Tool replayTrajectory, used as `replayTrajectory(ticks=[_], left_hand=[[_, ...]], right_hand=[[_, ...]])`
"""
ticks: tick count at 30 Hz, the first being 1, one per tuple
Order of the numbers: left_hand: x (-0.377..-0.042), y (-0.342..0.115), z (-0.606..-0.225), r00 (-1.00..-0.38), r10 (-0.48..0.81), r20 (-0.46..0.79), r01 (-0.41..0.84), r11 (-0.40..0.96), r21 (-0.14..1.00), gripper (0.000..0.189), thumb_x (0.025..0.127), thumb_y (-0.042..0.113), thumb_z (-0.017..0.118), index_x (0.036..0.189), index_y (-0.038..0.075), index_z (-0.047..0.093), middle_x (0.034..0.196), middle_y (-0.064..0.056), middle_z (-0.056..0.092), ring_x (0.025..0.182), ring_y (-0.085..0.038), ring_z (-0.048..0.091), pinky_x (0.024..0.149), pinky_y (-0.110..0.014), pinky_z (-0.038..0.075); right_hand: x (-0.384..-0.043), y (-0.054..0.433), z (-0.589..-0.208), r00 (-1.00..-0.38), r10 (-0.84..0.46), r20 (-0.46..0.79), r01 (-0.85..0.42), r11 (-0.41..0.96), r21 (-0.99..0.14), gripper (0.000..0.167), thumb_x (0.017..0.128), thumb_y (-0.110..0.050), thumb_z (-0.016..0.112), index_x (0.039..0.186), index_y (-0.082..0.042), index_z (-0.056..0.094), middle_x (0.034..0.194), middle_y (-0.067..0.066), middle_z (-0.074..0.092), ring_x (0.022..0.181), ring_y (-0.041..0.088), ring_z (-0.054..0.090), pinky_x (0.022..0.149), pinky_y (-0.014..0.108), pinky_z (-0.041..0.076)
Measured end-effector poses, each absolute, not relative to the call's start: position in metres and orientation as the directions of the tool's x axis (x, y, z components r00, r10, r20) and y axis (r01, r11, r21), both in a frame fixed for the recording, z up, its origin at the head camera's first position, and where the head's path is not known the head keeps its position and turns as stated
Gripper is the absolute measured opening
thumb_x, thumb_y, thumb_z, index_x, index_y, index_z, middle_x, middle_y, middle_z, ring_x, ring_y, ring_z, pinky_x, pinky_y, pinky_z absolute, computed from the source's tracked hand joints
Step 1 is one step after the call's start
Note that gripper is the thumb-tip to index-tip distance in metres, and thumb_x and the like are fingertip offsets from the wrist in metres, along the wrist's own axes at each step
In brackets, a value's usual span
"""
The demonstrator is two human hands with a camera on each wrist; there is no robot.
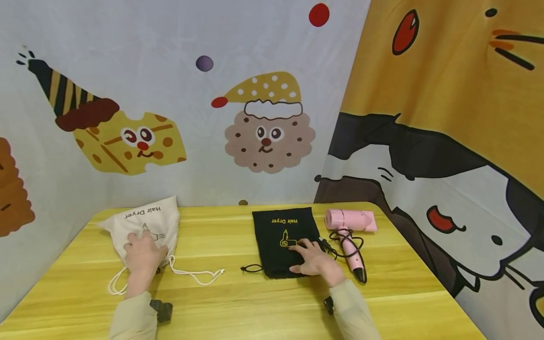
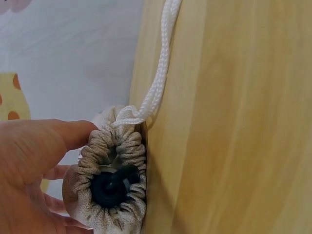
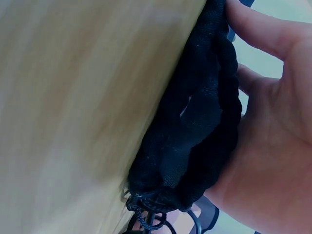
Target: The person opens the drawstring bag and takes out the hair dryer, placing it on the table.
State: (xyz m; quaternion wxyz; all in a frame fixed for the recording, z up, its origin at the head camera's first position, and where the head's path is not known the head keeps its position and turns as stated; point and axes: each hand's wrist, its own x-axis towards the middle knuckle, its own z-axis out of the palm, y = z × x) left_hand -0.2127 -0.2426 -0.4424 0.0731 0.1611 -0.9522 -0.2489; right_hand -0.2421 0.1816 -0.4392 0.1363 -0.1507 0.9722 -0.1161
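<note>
On the left lies a white drawstring bag (image 1: 167, 217), printed "Hair Dryer" and upside down to me. My left hand (image 1: 144, 257) rests on it with the fingers spread. The left wrist view shows its gathered mouth (image 2: 132, 141), with a black object (image 2: 105, 190) and its cord inside. A flat black drawstring bag (image 1: 272, 255) with yellow print lies right of the middle. Over its right side rests my right hand (image 1: 314, 259), fingers apart. Its mouth (image 3: 229, 73) gapes in the right wrist view; no object can be made out inside.
A pink hair dryer (image 1: 350, 220) with its black cord (image 1: 359, 243) loosely looped around it lies beside the black bag. White drawstrings (image 1: 199, 272) trail over the yellow wooden table (image 1: 221, 307). Cartoon-printed curtains (image 1: 204, 141) hang behind and at the right.
</note>
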Motion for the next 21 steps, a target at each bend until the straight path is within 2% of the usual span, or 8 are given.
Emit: replayTrajectory(ticks=[7,13,21], left_hand=[[-0.215,-0.226,-0.442,-0.947,-0.309,0.085,-0.232,0.843,0.485,0.070,0.083,0.022,0.060,0.131,-0.020,0.031,0.126,-0.049,0.025,0.106,-0.063,0.035,0.076,-0.063,0.044],[-0.217,-0.211,-0.440,-0.959,-0.271,0.085,-0.202,0.861,0.468,0.071,0.084,0.023,0.060,0.132,-0.019,0.031,0.128,-0.049,0.024,0.107,-0.063,0.036,0.077,-0.063,0.045],[-0.219,-0.197,-0.445,-0.957,-0.251,0.149,-0.162,0.882,0.443,0.067,0.082,0.023,0.063,0.127,-0.019,0.036,0.122,-0.046,0.031,0.102,-0.060,0.041,0.073,-0.060,0.047]], right_hand=[[-0.244,0.189,-0.438,-0.930,-0.293,-0.222,-0.231,0.936,-0.267,0.056,0.084,-0.038,0.068,0.135,-0.024,0.051,0.144,0.011,0.038,0.130,0.037,0.035,0.097,0.061,0.041],[-0.246,0.195,-0.436,-0.939,-0.249,-0.237,-0.190,0.950,-0.247,0.056,0.084,-0.040,0.068,0.135,-0.026,0.051,0.145,0.011,0.036,0.130,0.039,0.035,0.094,0.067,0.039],[-0.246,0.201,-0.436,-0.941,-0.242,-0.236,-0.181,0.950,-0.255,0.057,0.084,-0.039,0.069,0.135,-0.024,0.051,0.145,0.013,0.036,0.130,0.039,0.035,0.093,0.069,0.038]])
